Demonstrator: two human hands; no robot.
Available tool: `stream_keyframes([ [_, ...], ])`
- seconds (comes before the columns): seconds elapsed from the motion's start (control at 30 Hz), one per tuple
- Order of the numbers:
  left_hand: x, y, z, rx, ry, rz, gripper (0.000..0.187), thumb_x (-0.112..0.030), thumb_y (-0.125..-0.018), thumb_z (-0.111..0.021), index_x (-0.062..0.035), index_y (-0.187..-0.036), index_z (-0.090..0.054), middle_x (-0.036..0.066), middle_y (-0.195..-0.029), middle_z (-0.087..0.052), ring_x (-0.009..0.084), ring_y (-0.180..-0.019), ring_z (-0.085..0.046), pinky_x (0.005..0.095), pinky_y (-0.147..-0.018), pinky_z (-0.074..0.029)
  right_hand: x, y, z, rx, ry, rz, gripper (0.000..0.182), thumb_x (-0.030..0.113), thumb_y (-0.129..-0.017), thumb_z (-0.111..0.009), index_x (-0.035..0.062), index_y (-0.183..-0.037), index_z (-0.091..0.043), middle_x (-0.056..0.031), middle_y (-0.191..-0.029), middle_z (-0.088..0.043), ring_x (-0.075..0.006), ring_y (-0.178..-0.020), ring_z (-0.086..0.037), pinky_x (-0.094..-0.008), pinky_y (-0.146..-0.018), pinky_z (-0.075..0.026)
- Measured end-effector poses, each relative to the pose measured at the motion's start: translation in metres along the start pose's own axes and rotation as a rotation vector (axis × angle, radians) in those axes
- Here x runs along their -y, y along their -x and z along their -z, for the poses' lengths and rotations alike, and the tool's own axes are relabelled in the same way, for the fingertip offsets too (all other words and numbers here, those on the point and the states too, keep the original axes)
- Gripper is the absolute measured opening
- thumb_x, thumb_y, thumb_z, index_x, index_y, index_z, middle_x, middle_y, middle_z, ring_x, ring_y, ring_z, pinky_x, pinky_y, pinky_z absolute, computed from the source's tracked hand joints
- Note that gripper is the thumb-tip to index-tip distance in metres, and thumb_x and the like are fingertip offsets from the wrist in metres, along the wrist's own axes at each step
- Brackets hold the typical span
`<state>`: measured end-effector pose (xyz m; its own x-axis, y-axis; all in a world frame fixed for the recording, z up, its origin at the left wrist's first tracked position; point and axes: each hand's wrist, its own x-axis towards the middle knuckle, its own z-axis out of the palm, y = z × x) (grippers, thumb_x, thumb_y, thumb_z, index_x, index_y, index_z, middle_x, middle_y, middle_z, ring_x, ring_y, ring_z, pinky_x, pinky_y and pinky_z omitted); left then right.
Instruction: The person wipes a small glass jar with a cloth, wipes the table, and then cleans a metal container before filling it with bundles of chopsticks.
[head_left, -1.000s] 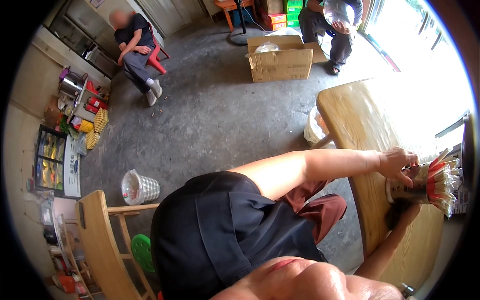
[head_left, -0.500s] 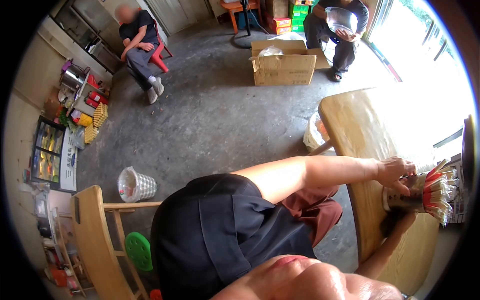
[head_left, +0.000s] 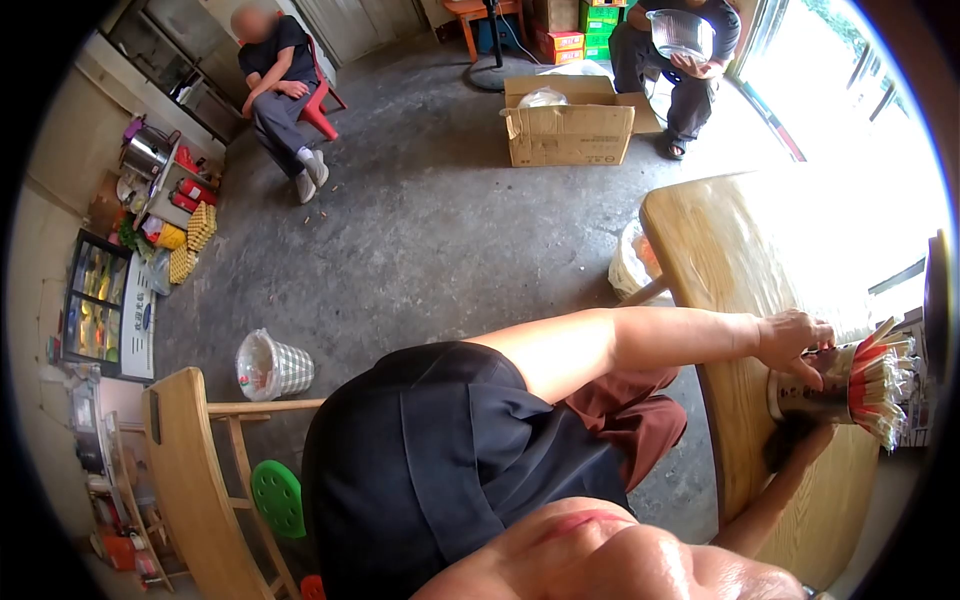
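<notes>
My left hand (head_left: 795, 345) reaches across the wooden table (head_left: 720, 285) and grips a cylindrical chopstick holder (head_left: 805, 397), its thumb lying along the near side. Paper-wrapped chopsticks (head_left: 882, 385) in red and white fill the holder, which appears tilted to the right in this view. From below, my right hand (head_left: 815, 440) comes up against the holder's lower side; its fingers are hidden behind the holder. Beside that hand is a dark, soft-looking object (head_left: 787, 443), which I cannot make out.
A lined bin (head_left: 632, 265) stands by the table. Behind are an open cardboard box (head_left: 570, 137), a person holding a clear plastic tub (head_left: 682, 36) and another person seated on a red chair (head_left: 320, 105). A second wooden table (head_left: 185, 470), green stool (head_left: 278, 498) and checked bin (head_left: 290, 370) are at left.
Both hands stay at the chopstick holder with hardly any movement. The view has shifted slightly, and the person at the back holds the plastic tub at a slightly different angle.
</notes>
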<state>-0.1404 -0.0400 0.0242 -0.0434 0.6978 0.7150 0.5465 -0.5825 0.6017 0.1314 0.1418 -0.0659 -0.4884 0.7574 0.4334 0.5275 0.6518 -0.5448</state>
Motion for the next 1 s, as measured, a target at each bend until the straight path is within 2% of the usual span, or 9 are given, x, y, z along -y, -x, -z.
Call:
stream_keyframes([
  [0.1, -0.002, 0.001, 0.001, -0.010, 0.013, -0.003, 0.067, -0.057, -0.068, -0.073, 0.0001, -0.098, -0.055, 0.018, -0.091, -0.060, 0.0369, -0.083, -0.060, 0.0414, -0.073, -0.048, 0.014, 0.002, -0.005, -0.072, -0.254, -0.116, 0.035, 0.017, -0.093, -0.039, -0.0086, -0.099, -0.063, -0.0142, -0.088, -0.065, -0.0214, -0.078, -0.059, -0.0384, -0.073, -0.050],
  [0.33, -0.001, 0.001, 0.001, 0.000, -0.012, 0.003, 0.067, -0.057, -0.068, -0.073, -0.0002, -0.098, -0.055, 0.019, -0.090, -0.060, 0.0373, -0.082, -0.060, 0.0415, -0.073, -0.048, -0.067, -0.010, -0.014, -0.012, -0.092, -0.120, 0.032, 0.016, -0.090, -0.041, -0.0061, -0.095, -0.064, -0.0160, -0.085, -0.065, -0.0235, -0.074, -0.059, -0.0402, -0.068, -0.049],
  [0.43, -0.003, 0.000, 0.003, 0.003, -0.019, 0.015, 0.067, -0.057, -0.068, -0.073, -0.0004, -0.097, -0.055, 0.018, -0.090, -0.060, 0.0371, -0.082, -0.060, 0.0415, -0.073, -0.048, -0.057, -0.010, -0.017, -0.050, -0.403, -0.251, 0.029, 0.016, -0.088, -0.044, -0.0054, -0.091, -0.064, -0.0178, -0.081, -0.065, -0.0265, -0.071, -0.058, -0.0421, -0.066, -0.048],
  [0.5, -0.001, 0.000, 0.003, 0.005, -0.016, 0.015, 0.067, -0.058, -0.068, -0.073, -0.0005, -0.097, -0.055, 0.018, -0.090, -0.060, 0.0369, -0.082, -0.060, 0.0414, -0.073, -0.048, -0.080, -0.012, -0.019, -0.080, -0.212, -0.088, 0.027, 0.015, -0.087, -0.047, -0.0049, -0.089, -0.064, -0.0176, -0.081, -0.065, -0.0269, -0.072, -0.060, -0.0424, -0.066, -0.048],
  [0.57, 0.002, -0.001, 0.000, -0.006, -0.006, 0.000, 0.067, -0.058, -0.068, -0.072, -0.0003, -0.097, -0.055, 0.018, -0.090, -0.060, 0.0364, -0.083, -0.060, 0.0410, -0.074, -0.048, -0.081, -0.013, -0.017, -0.055, -0.172, -0.089, 0.024, 0.014, -0.086, -0.049, -0.0042, -0.092, -0.065, -0.0168, -0.083, -0.066, -0.0259, -0.074, -0.060, -0.0414, -0.068, -0.049],
  [0.73, 0.004, -0.002, -0.001, 0.002, -0.001, 0.005, 0.068, -0.059, -0.068, -0.072, 0.0002, -0.096, -0.055, 0.018, -0.091, -0.061, 0.0359, -0.084, -0.060, 0.0406, -0.074, -0.048, 0.027, -0.003, 0.006, 0.127, 0.184, 0.009, 0.024, 0.009, -0.083, -0.053, -0.0029, -0.099, -0.066, -0.0153, -0.089, -0.068, -0.0232, -0.078, -0.062, -0.0377, -0.072, -0.051],
  [0.8, 0.005, -0.002, -0.002, 0.013, -0.005, 0.011, 0.068, -0.059, -0.068, -0.072, 0.0003, -0.096, -0.055, 0.018, -0.091, -0.061, 0.0358, -0.085, -0.060, 0.0404, -0.074, -0.048, 0.031, -0.003, 0.006, 0.095, 0.002, -0.132, 0.024, 0.007, -0.083, -0.053, -0.0030, -0.101, -0.066, -0.0140, -0.089, -0.068, -0.0218, -0.078, -0.062, -0.0365, -0.074, -0.051],
  [0.93, 0.003, 0.000, -0.001, 0.006, -0.016, 0.021, 0.066, -0.058, -0.068, -0.072, -0.0002, -0.096, -0.055, 0.018, -0.090, -0.061, 0.0363, -0.083, -0.061, 0.0407, -0.074, -0.048, -0.011, -0.008, -0.001, 0.097, 0.133, -0.120, 0.024, 0.007, -0.084, -0.052, -0.0035, -0.101, -0.065, -0.0132, -0.089, -0.068, -0.0201, -0.078, -0.061, -0.0362, -0.073, -0.050],
  [1.0, 0.002, 0.000, 0.000, 0.006, -0.022, 0.023, 0.066, -0.058, -0.068, -0.073, -0.0004, -0.096, -0.055, 0.018, -0.090, -0.061, 0.0366, -0.083, -0.061, 0.0409, -0.074, -0.048, -0.033, -0.011, -0.010, 0.022, -0.229, -0.194, 0.025, 0.008, -0.085, -0.050, -0.0033, -0.102, -0.065, -0.0128, -0.090, -0.067, -0.0193, -0.079, -0.060, -0.0361, -0.073, -0.050],
])
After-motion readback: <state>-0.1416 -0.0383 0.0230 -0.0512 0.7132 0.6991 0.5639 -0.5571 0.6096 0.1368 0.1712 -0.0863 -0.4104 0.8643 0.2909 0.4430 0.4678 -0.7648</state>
